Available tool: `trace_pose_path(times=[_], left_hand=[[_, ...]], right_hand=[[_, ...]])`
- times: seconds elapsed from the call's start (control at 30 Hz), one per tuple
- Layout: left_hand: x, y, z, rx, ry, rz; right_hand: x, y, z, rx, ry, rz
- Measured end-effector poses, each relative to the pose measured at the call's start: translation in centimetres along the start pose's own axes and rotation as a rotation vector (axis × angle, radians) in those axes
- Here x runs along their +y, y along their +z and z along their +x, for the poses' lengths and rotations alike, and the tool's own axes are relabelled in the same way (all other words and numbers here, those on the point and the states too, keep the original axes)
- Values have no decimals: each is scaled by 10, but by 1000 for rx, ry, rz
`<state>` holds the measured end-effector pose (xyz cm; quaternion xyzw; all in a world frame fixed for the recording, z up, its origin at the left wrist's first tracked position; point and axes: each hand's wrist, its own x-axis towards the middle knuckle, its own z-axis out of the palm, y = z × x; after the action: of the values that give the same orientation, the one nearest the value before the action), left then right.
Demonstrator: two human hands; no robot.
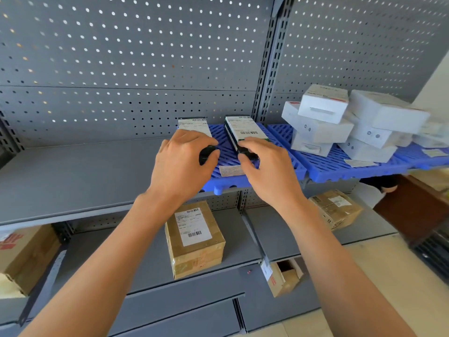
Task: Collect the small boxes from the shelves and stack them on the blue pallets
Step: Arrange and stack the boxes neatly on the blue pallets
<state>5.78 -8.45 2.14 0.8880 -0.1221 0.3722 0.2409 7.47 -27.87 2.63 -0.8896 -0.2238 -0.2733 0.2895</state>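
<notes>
Two small black boxes with white barcode labels lie on a blue pallet (218, 136) on the upper shelf. My left hand (181, 164) grips the near end of the left box (194, 126). The right box (244, 130) sits a little apart from it, and my right hand (266, 170) holds its near end with fingers curled over the corner. A second blue pallet (325, 164) to the right carries a loose pile of several white boxes (323, 105).
Grey metal shelving with a perforated back panel. The upper shelf (73, 173) stretches left of the pallets. Lower shelves hold a taped brown box (194, 237), another brown box (336, 207), a carton at far left (24, 254) and an open carton (284, 276).
</notes>
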Motion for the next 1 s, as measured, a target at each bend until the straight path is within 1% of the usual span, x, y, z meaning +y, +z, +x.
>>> trace_pose_path(times=[0.27,0.37,0.43,0.5,0.67,0.83,1.0], left_hand=[[60,38,24,-61,83,-232],[85,61,34,-118,81,-307],[101,76,42,-146,68,-358],[115,91,49,-159,41,-402],[141,128,72,-123,-75,-462],[161,160,92,-60,-192,-495],[166,182,101,7,-275,-499]], right_hand=[[51,-67,-23,99,185,-63],[74,-93,-29,127,249,-55],[92,-106,-29,139,257,-59],[110,-114,-27,145,249,-60],[157,-121,-8,149,220,-56],[194,-116,13,86,218,-3],[214,-111,27,39,143,91]])
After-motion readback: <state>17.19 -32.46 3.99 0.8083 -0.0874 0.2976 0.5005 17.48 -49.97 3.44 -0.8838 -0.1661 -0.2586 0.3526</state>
